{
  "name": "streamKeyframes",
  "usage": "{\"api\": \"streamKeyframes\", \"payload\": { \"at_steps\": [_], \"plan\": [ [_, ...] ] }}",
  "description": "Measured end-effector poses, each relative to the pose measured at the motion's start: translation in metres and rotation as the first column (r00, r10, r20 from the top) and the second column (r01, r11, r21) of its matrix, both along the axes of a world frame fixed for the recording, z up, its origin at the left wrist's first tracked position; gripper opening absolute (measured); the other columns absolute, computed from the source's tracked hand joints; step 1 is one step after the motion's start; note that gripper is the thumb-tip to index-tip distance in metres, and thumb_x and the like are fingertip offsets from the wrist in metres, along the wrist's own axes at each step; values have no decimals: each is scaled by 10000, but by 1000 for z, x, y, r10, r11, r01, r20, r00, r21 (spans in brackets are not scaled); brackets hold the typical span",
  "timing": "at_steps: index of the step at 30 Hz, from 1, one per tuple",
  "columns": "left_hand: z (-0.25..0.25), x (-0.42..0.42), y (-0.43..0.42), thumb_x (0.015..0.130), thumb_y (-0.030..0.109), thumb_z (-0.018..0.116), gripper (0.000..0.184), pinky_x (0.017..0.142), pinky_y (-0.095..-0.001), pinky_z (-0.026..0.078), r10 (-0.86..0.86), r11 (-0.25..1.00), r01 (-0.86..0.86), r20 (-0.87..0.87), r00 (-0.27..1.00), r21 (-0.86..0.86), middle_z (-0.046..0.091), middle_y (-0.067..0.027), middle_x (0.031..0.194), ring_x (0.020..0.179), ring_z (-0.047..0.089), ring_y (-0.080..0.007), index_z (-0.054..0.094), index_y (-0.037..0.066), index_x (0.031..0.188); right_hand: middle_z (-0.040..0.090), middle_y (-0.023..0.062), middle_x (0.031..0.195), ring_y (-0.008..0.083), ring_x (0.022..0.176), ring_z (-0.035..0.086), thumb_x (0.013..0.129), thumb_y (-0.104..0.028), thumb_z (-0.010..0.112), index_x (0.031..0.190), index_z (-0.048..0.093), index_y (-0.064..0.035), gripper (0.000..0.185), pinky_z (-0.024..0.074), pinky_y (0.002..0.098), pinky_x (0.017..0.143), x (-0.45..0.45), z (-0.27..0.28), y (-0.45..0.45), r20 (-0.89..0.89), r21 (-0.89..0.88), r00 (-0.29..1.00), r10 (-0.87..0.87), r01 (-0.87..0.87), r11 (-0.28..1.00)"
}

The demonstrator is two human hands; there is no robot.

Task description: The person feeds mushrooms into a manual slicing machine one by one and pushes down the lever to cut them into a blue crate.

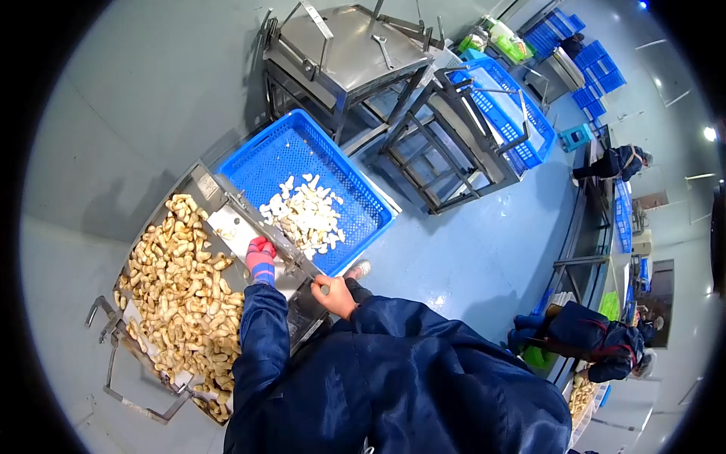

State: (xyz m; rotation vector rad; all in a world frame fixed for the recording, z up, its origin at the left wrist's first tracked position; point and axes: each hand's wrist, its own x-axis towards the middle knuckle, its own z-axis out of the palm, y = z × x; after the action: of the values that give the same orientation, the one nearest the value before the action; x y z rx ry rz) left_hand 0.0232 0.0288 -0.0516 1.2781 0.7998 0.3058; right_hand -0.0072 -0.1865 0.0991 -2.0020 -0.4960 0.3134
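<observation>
My left hand (pixel 261 256), in a pink and purple glove, rests on the white board (pixel 234 231) beside a long metal blade (pixel 265 225); its fingers are curled, and what they hold is too small to make out. My bare right hand (pixel 335 296) is wrapped round the handle (pixel 324 287) at the blade's near end. To the left, a heap of brownish-yellow pieces (pixel 181 295) covers the metal worktable. Beyond the blade, a blue perforated crate (pixel 355 185) holds a pile of pale cut pieces (pixel 304 216).
Metal tables (pixel 348 45) stand ahead, one with a wrench (pixel 383 51) on it. More blue crates (pixel 507 106) are behind. At the right, a person (pixel 590 333) and another person (pixel 620 163) are beside a long line of worktables. A shoe (pixel 358 269) shows below the crate.
</observation>
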Motion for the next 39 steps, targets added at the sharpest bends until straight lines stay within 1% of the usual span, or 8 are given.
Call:
{"api": "streamKeyframes", "payload": {
  "at_steps": [12,18,21,25,28,30,34,39],
  "plan": [
    [8,4,-5,749,5,574,162,594,-279,469,64,996,-58,-76,995,73,615,-60,750,654,566,-154,594,28,908,550,120,579,102,573,501,772,-115,582,697,561,36,170,412,292,543,12,43,17,-115,1,991,69,-69,998],
    [33,3,-10,790,14,543,177,523,-274,464,76,997,-73,-99,992,38,610,-78,722,602,573,-143,561,8,966,566,135,627,150,586,518,787,-156,568,712,579,13,186,415,325,550,8,47,21,-80,-138,997,2,-13,990],
    [33,0,-12,810,33,536,201,538,-277,483,94,995,-90,-92,991,47,604,-86,753,627,590,-147,549,21,1010,579,130,781,211,719,559,823,-189,529,901,599,-28,192,439,362,633,-1,-61,-10,513,-287,849,129,28,957],
    [-3,10,-21,827,172,552,207,593,-333,485,137,927,-67,-169,976,368,628,-104,808,664,606,-191,590,43,984,577,111,816,263,750,569,788,-209,536,920,581,-66,200,454,383,645,-21,-55,9,292,-582,956,-14,189,791],
    [75,10,-22,801,183,552,249,694,-342,474,136,990,-139,-251,958,2,641,-128,866,738,602,-259,603,48,1005,606,100,738,266,680,596,713,-229,588,789,618,-75,174,468,373,589,-22,-28,47,397,-710,889,-229,455,537],
    [71,-2,-1,756,142,590,276,687,-319,476,-1,998,-4,-72,997,-67,622,-91,901,763,596,-219,595,62,1021,604,102,731,266,672,594,717,-227,586,786,616,-72,172,466,372,586,-5,-41,17,346,-597,937,-39,252,762],
    [52,-37,67,700,117,620,269,800,-388,437,13,187,361,-369,929,914,568,-170,975,898,539,-318,602,78,966,598,106,719,264,658,589,724,-223,584,780,612,-66,169,462,368,579,9,-18,-1,34,-155,996,83,-77,985],
    [45,-64,90,823,268,498,304,764,-397,421,173,502,262,-393,903,824,580,-219,917,850,543,-359,554,-19,908,591,111,703,262,640,583,734,-218,581,773,607,-58,167,458,363,570,14,-9,-8,-56,-28,992,110,-111,993]
  ]
}}
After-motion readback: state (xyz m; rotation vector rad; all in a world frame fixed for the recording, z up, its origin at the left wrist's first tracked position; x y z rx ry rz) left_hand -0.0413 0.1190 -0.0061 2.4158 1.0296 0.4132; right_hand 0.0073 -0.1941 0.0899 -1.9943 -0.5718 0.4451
